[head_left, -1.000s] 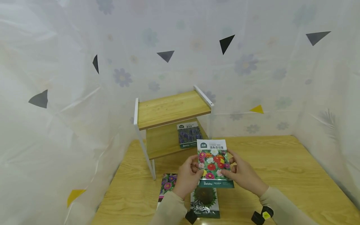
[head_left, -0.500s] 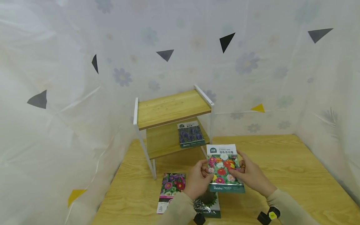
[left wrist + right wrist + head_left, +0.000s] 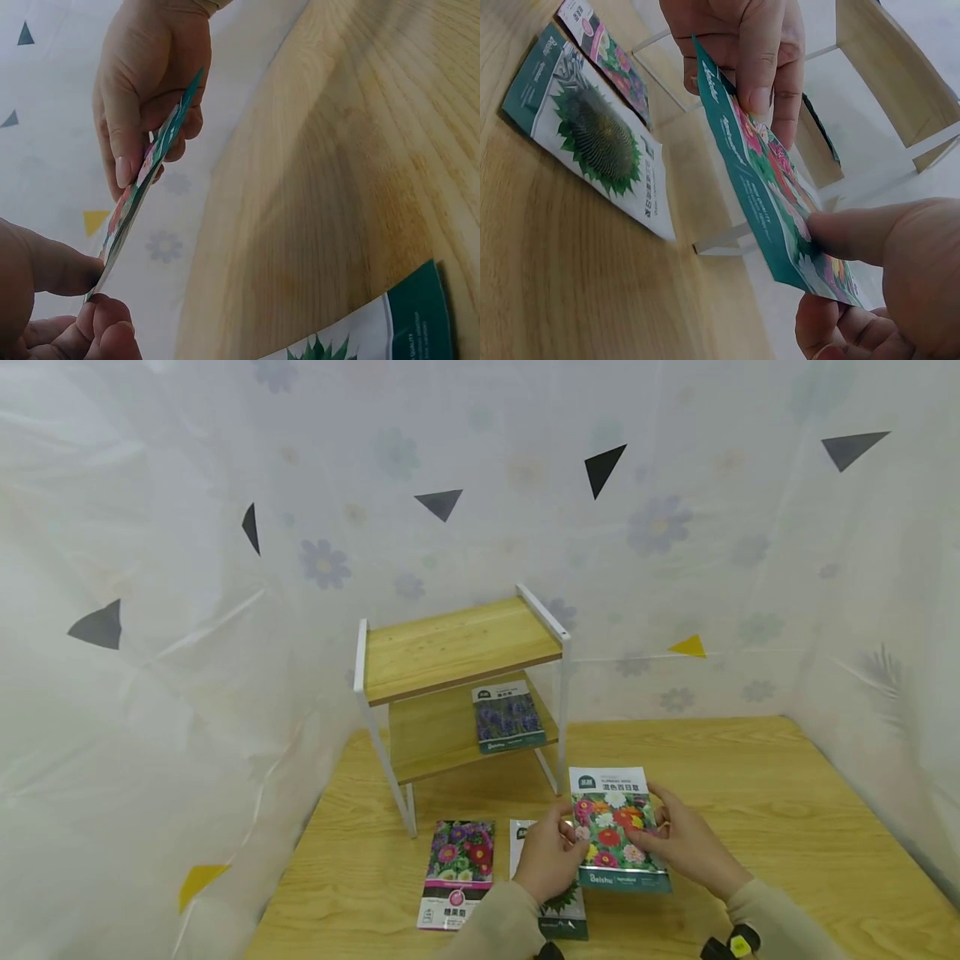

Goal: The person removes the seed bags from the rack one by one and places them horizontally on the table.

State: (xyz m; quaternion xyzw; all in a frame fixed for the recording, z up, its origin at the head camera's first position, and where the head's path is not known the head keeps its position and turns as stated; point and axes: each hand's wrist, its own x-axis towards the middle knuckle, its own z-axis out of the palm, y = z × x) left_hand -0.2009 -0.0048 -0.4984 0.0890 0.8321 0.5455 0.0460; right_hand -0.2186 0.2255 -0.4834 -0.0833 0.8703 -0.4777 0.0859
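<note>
A seed packet with red, pink and white flowers (image 3: 617,827) is held face up above the table, to the right of the shelf. The left hand (image 3: 551,853) pinches its left edge, thumb on the front. On the opposite edge, the right hand (image 3: 692,842) grips it with the thumb over the printed flowers. In the left wrist view the packet (image 3: 142,184) appears nearly edge-on between both hands. Below it on the table lies a sunflower packet (image 3: 596,139), partly hidden by the left hand in the head view.
A two-tier wooden shelf (image 3: 461,647) with white legs stands at the back; a purple-flower packet (image 3: 508,718) leans or lies on its lower board. Another packet with pink and purple flowers (image 3: 457,875) lies on the wooden table (image 3: 757,802) left of the sunflower one.
Both hands have moved right and slightly down toward the viewer with the packet between them. More of the two packets on the table is uncovered.
</note>
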